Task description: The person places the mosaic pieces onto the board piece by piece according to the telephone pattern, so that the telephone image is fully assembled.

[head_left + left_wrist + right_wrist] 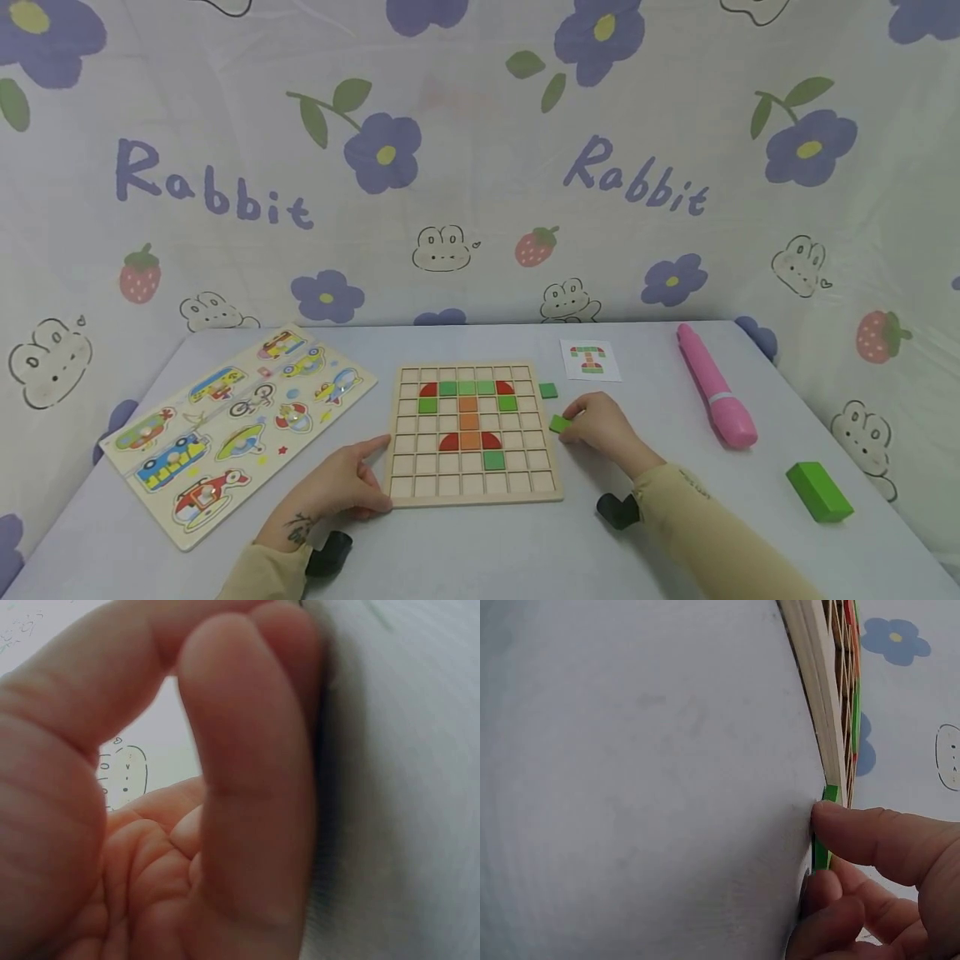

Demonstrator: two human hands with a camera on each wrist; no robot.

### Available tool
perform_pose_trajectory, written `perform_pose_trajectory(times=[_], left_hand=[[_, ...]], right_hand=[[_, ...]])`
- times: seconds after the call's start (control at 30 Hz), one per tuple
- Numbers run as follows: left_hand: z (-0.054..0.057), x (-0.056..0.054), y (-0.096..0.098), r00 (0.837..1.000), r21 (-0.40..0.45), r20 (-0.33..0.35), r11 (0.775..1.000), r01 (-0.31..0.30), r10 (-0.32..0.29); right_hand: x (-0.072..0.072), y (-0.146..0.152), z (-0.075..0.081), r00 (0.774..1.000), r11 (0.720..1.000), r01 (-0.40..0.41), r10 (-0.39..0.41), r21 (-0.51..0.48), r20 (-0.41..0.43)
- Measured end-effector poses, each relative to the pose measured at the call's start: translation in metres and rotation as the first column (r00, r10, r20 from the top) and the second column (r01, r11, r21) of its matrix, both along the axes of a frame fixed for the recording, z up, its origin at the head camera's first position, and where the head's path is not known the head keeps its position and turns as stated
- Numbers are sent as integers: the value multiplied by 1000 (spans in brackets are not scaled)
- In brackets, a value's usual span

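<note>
A wooden grid board (517, 483) lies flat in the middle of the table in the head view. Red quarter-round, green square and orange square tiles fill some of its cells. My left hand (341, 483) rests at the board's left side, index fingertip against the edge and thumb by the near corner. Beside the right edge, my right hand (603, 429) pinches a green square tile (559, 424) between thumb and fingers. The right wrist view shows that tile (822, 851) on edge, close to the board's side. Another green tile (548, 390) lies just beyond it.
A pattern card (611, 367) lies behind my right hand. To the left is a vehicle puzzle board (187, 533). A pink stick-like object (716, 392) and a green block (819, 492) lie at the right. A printed cloth (480, 150) hangs behind the table.
</note>
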State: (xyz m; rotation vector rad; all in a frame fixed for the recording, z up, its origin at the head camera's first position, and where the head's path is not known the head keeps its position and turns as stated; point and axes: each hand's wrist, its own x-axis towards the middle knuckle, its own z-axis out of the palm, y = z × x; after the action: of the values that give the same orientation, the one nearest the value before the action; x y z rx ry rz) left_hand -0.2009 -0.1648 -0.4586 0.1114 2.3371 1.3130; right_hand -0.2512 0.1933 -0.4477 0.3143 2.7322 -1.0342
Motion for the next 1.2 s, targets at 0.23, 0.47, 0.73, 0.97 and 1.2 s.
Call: perform_pose_trajectory(times=[0.23, 0.47, 0.73, 0.97, 1.2], left_hand=[[0, 0, -1, 1000, 0, -9, 1000, 12, -12], [1, 0, -1, 1000, 2, -13, 1000, 16, -16], [0, 0, 0, 1000, -9, -6, 1000, 8, -8], [1, 0, 1, 1000, -28, -10, 1000, 9, -9], [0, -1, 0, 1000, -22, -11, 1000, 11, -11]], right_hand=[[-2, 4, 11, 998, 990, 0, -8, -143, -59], [6, -18, 24, 995, 858, -77, 35, -508, -91], [25, -61, 19, 982, 698, -181, 172, -693, -84], [30, -82, 7, 963, 824, -267, 253, -500, -96], [32, -89, 3, 945, 887, -326, 302, -328, -122]])
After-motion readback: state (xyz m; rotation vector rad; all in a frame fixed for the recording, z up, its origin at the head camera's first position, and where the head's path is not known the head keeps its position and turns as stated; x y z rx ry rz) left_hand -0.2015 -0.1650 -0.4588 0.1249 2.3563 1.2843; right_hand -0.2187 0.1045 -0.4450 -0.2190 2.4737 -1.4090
